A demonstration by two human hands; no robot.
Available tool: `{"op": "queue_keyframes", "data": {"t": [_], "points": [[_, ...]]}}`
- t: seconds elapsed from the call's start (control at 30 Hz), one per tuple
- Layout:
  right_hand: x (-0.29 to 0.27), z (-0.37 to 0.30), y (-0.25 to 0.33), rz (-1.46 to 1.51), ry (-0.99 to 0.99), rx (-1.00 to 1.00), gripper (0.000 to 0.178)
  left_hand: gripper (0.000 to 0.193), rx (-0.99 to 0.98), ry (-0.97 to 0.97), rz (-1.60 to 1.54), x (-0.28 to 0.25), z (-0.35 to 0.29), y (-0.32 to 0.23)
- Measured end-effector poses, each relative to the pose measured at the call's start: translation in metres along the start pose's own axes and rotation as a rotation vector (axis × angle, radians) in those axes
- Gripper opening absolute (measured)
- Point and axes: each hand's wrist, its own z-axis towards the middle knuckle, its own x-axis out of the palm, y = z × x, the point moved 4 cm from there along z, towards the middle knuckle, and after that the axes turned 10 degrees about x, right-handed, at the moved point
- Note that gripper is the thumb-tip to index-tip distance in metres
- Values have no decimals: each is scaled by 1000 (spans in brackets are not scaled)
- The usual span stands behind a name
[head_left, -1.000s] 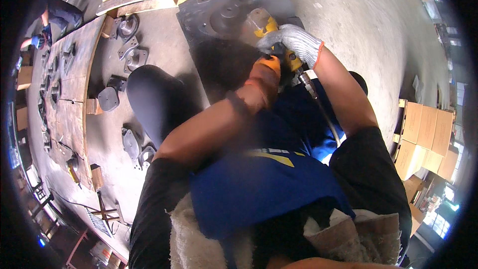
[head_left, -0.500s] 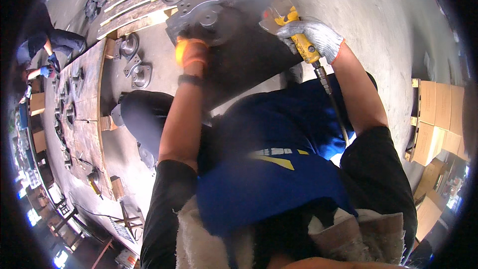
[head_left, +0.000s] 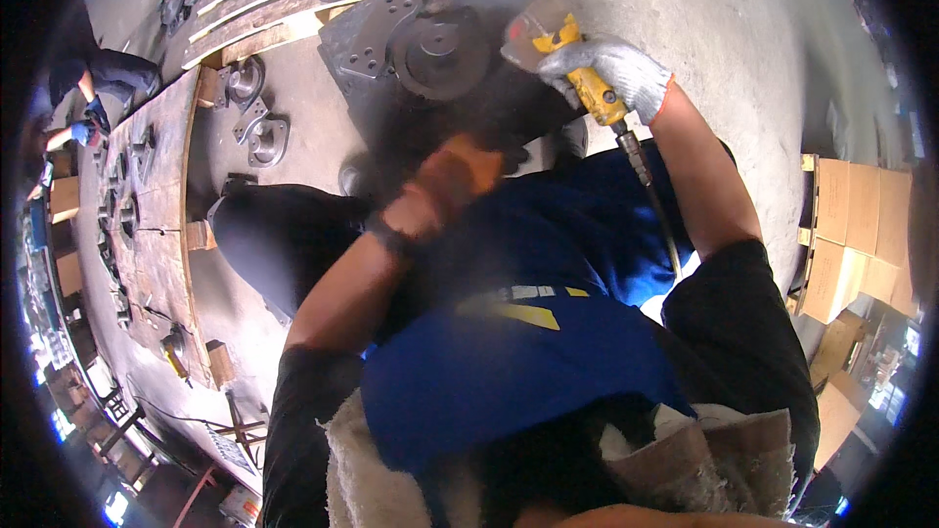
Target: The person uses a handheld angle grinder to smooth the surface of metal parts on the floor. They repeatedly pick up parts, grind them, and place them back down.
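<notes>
My right hand [head_left: 626,78], in a pale knit glove, is closed around a yellow air-powered grinder [head_left: 595,93] with a hose at its lower end. The tool's disc end [head_left: 536,34] is raised beside the dark work surface [head_left: 514,112]. On that surface lies a grey metal plate [head_left: 386,34] with several holes, joined to a round flange [head_left: 440,51]. My left hand [head_left: 460,174], in an orange glove, is over the near side of the surface, close to my body and apart from the metal part. Motion smears its fingers.
A slatted wooden pallet [head_left: 264,15] holds more metal parts at the far left. Flanged parts [head_left: 266,142] lie on the floor beside a low wooden platform [head_left: 161,225] bearing others. Another person [head_left: 98,83] works at far left. Cardboard boxes [head_left: 846,225] are stacked at right.
My left hand has let go of the metal part's edge and moved right and toward my body. The part now lies turned, its holed plate left of the flange. The grinder has hardly moved.
</notes>
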Motion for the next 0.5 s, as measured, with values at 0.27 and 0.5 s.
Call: {"op": "queue_keyframes", "data": {"t": [0.27,0.5], "points": [[46,13,-21,-119,103,104,30,39,71,-108,-948,-11,10,-37],[92,8,-12,-236,107,17,30,43,-39,-129,-483,20,-13,-18]]}}
